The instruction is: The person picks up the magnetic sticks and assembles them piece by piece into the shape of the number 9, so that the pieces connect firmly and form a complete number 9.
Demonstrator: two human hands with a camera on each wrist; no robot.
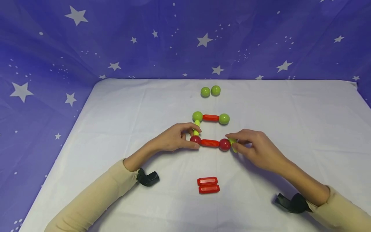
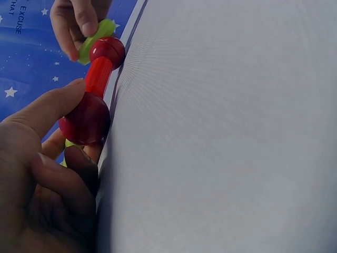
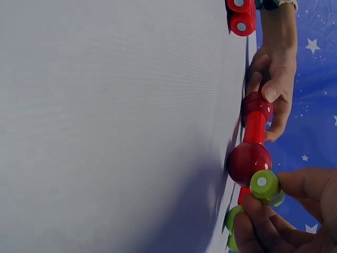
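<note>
My left hand grips the left red ball of a ball-and-rod piece, thumb on one side and fingers on the other. A red rod joins it to a second red ball. Close against that ball, my right hand pinches a yellow-green rod between thumb and fingers; in the right wrist view its pale end disc shows. Another yellow-green rod runs from the left red ball up to a green ball. From there a red rod leads to another green ball.
Two loose green balls sit farther back on the white tabletop. Two red rods lie side by side nearer the front. A blue star-patterned cloth hangs behind and at the left. Dark devices are worn on both wrists.
</note>
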